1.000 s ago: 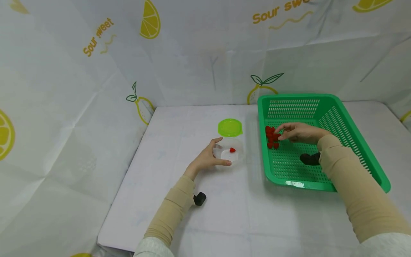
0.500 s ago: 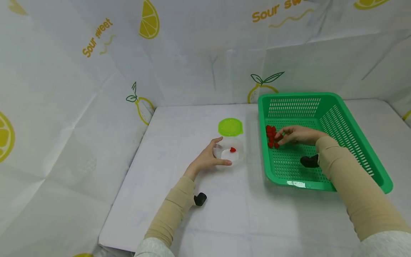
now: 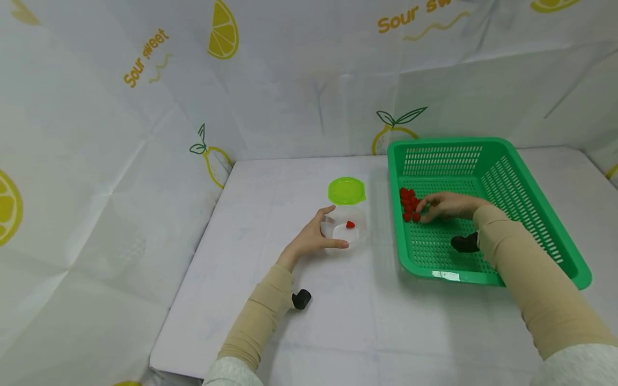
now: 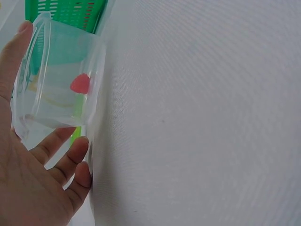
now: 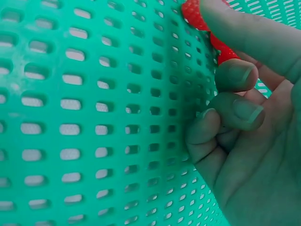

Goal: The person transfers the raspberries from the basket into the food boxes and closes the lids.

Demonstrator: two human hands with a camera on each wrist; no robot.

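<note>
My left hand holds a clear plastic container, thumb on one side and fingers on the other. A single small red strawberry lies in the container, which stands on the table. On the right, my right hand reaches down into a green basket. Its fingertips are right at a cluster of small strawberries by the basket's left wall. In the right wrist view the thumb overlaps one strawberry, and the other fingers are curled; whether that strawberry is pinched I cannot tell.
Behind the container lies a bright green lid, flat on the white-covered table. The basket's raised walls surround my right hand. A white cloth with lemon prints hangs behind the table.
My right hand has lowered slightly toward the near strawberries of the cluster, its fingers drawing in. The left hand and the container stay in place.
</note>
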